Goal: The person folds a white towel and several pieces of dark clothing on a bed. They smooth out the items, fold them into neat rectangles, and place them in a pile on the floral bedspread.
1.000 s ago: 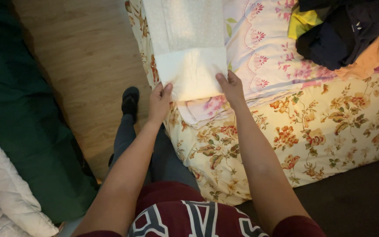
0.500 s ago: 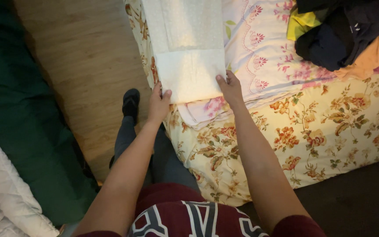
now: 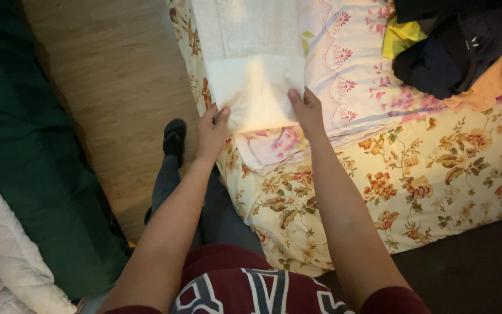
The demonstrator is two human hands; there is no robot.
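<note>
1. The left hand [image 3: 212, 129] and right hand [image 3: 307, 110] each pinched a near corner of the folded white cotton cloth [image 3: 255, 93].
2. Since a moment earlier, its folded end lay flatter on the floral-sheeted bed [image 3: 437, 174].

Packages, labels, signs, screens: none in my view.
</note>
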